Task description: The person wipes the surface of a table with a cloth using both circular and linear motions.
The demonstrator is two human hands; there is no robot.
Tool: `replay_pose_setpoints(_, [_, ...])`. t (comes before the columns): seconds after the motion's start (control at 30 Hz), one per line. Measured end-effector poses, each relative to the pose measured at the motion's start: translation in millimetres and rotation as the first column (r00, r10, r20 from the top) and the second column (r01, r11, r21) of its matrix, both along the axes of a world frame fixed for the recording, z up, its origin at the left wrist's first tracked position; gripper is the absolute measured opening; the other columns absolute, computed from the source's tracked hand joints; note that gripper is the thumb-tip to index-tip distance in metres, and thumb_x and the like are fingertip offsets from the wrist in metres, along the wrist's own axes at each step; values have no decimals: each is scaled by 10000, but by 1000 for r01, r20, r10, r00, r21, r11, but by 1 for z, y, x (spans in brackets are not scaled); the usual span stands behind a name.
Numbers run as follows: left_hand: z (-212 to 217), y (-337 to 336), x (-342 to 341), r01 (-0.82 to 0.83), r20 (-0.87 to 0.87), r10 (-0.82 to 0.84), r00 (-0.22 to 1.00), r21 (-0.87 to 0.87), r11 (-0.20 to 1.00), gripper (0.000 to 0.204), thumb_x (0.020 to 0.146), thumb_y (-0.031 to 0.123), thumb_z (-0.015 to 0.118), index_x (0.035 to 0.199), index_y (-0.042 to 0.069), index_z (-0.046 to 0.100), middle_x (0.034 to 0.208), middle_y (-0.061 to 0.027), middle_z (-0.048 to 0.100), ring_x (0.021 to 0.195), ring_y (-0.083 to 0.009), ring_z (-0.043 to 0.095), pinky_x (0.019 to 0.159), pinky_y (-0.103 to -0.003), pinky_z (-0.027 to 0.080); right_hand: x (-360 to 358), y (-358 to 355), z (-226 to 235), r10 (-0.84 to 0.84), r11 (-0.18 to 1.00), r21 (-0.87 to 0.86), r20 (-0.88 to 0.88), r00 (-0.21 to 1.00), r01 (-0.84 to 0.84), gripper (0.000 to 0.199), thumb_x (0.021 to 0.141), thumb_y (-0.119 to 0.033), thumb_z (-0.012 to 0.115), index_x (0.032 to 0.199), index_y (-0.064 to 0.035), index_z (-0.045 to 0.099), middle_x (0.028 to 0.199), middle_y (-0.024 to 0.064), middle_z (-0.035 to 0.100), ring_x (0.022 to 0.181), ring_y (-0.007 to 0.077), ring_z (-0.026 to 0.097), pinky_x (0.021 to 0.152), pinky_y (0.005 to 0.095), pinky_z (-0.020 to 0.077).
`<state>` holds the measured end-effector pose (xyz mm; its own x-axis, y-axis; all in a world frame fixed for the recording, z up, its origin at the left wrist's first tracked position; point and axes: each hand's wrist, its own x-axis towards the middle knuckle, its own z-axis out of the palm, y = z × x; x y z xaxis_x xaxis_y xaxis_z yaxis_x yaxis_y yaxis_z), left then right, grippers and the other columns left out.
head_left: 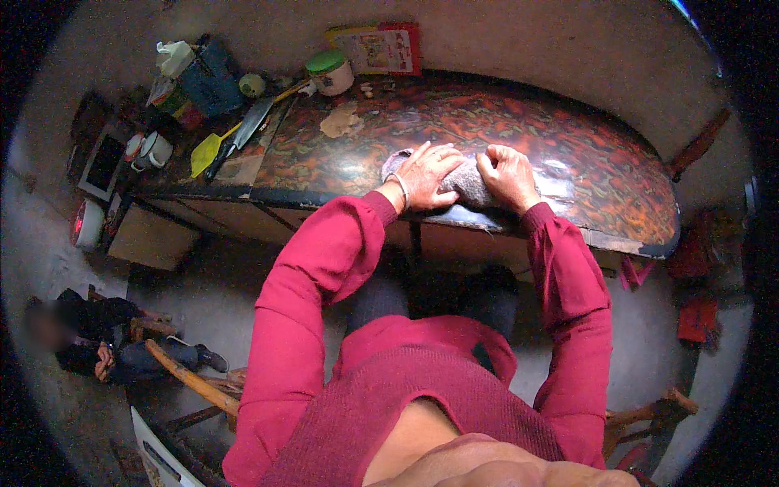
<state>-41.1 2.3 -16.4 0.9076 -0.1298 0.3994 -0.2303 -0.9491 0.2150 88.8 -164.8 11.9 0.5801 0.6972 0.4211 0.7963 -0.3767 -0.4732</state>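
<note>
A bunched grey fuzzy cloth [471, 183] lies near the front edge of the dark patterned table [365, 162]. My left hand [425, 175] rests palm down on its left part, fingers spread. At the cloth's other end my right hand [511, 178] is curled closed around it; its fingertips are partly hidden. A paler mauve fold of the cloth shows beyond my left hand. Something shiny and whitish [555, 183] lies to the right of my right hand, and a pale bluish edge [464, 217] sticks out below the cloth at the table's front.
At the table's left lie a knife [253, 122] and a yellow fly swatter [213, 148]. Behind them stand a blue bag [211, 81], a green-lidded jar [329, 73] and white mugs [152, 151]. Another person [105, 337] sits at lower left, beside a wooden chair [191, 377].
</note>
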Motion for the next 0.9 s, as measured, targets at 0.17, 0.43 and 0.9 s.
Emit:
replay_pose_setpoints(0.17, [3, 3, 7, 12, 53, -10, 999, -27, 1000, 555, 785, 428, 638, 1185, 56, 546, 1202, -168, 490, 1156, -348, 446, 1017, -491, 335, 14, 12, 5, 35, 999, 14, -61, 998, -34, 268, 798, -284, 572, 730, -37, 653, 755, 181, 647, 716, 346, 647, 685, 423, 512])
replay_pose_setpoints(0.43, [-2, 21, 65, -213, 72, 214, 974, -26, 977, 449, 861, 421, 540, 1173, 99, 565, 1185, -155, 498, 1139, -346, 425, 1003, -497, 298, 60, 51, 0, -180, 982, -67, -8, 984, 179, 341, 835, -343, 482, 893, -95, 709, 881, 192, 671, 872, 359, 646, 809, 448, 485])
replay_pose_setpoints(0.9, [-4, 16, 55, -63, 230, 69, 971, -32, 997, 361, 828, 425, 571, 934, 80, 599, 931, -119, 573, 941, -317, 532, 862, -423, 416, 65, 28, -39, -107, 984, 173, 355, 929, 47, 186, 769, -271, 604, 753, -116, 705, 768, 109, 678, 698, 296, 646, 614, 405, 511])
